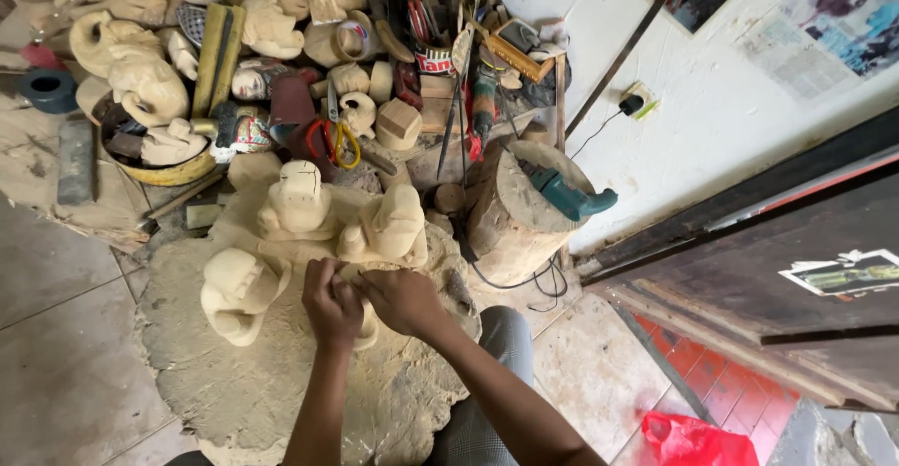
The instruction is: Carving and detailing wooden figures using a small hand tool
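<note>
Both my hands meet over a pale wooden carving (pixel 365 330) that rests on a big wood slab (pixel 253 382) covered in sawdust. My left hand (pixel 331 305) grips the carving from the left with curled fingers. My right hand (pixel 403 299) presses on it from the right, fingers closed; whether it holds a small tool is hidden. Three other unfinished carvings stand close by: one (pixel 242 293) to the left, two (pixel 298 202) (pixel 391 227) just beyond my hands.
A heap of carved figures, tape rolls, scissors and hand tools (pixel 281 63) fills the back. A teal power tool (pixel 567 194) lies on a log stump (pixel 510 218), its cord running to a wall socket (pixel 637 103). Dark wooden door at right; red bag (pixel 693 438) on the floor.
</note>
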